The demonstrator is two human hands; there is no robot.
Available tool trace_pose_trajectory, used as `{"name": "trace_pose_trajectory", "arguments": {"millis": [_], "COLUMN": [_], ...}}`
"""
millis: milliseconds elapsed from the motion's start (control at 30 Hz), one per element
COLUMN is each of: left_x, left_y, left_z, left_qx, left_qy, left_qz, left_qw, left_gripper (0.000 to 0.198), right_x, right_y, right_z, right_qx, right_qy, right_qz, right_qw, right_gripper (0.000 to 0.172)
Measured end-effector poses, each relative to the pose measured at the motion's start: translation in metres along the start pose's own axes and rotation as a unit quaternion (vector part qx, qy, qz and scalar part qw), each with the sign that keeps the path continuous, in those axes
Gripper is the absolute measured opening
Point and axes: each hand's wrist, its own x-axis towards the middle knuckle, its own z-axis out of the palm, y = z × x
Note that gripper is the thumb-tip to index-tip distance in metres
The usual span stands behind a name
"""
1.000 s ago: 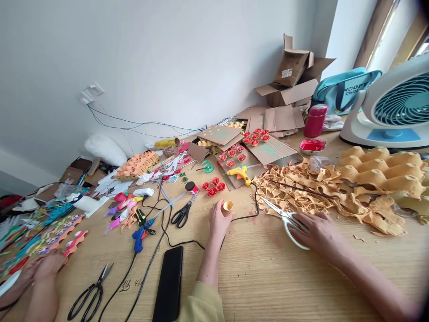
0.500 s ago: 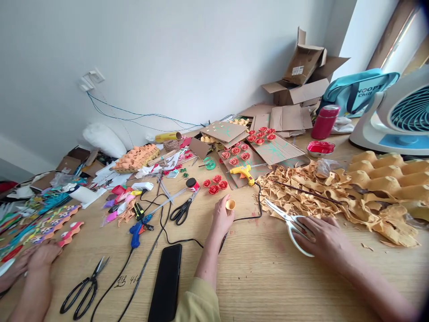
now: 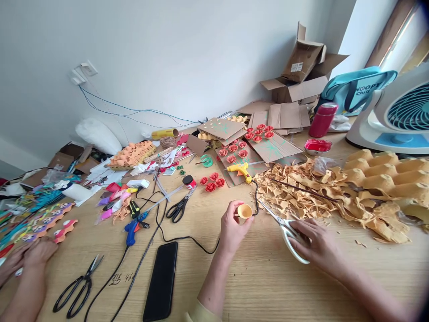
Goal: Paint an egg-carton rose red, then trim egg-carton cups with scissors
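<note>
Between the thumb and fingers of my left hand (image 3: 233, 226) is a small tan egg-carton cup (image 3: 245, 211), its open side tipped toward me. My right hand (image 3: 317, 243) is closed on white-handled scissors (image 3: 284, 228) low over the table, their blades pointing up and left toward a heap of tan carton scraps (image 3: 288, 183). Beyond my left hand lie a yellow glue gun (image 3: 240, 171) and several red paper roses (image 3: 212, 183), some on the table and others on cardboard sheets (image 3: 273, 145).
Uncut egg carton (image 3: 385, 174) and a fan (image 3: 395, 116) stand on the right. On the left lie a black phone (image 3: 161, 279), black scissors (image 3: 77, 288), a blue glue gun (image 3: 134, 230) and cords. Another person's hands (image 3: 38, 255) rest at the far left.
My left hand has moved right with the cup, bringing it nearer the scissors and turning its opening more toward me. My right hand keeps hold of the scissors, shifted slightly left.
</note>
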Motion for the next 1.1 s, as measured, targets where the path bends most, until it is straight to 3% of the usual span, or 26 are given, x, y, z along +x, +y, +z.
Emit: {"name": "trace_pose_trajectory", "arguments": {"millis": [200,367,700,1100], "left_x": [-0.015,-0.018,-0.022,-0.028], "left_y": [0.01,0.007,0.007,0.018], "left_z": [0.008,0.011,0.01,0.013], "left_qx": [-0.042,-0.116,-0.096,-0.03], "left_qy": [-0.017,-0.034,0.001,-0.013], "left_qz": [-0.024,-0.031,-0.031,0.014], "left_qw": [0.999,0.992,0.995,0.999], "left_gripper": [0.053,0.045,0.049,0.039], "right_x": [-0.001,-0.001,0.008,0.01], "right_y": [-0.009,-0.01,-0.017,-0.019], "right_z": [-0.004,-0.005,-0.007,-0.005], "right_qx": [0.061,0.077,0.057,0.018], "right_qy": [-0.042,-0.045,-0.07,-0.088], "right_qz": [0.04,0.055,0.032,0.008], "right_qw": [0.996,0.994,0.995,0.996], "right_gripper": [0.021,0.022,0.021,0.022]}}
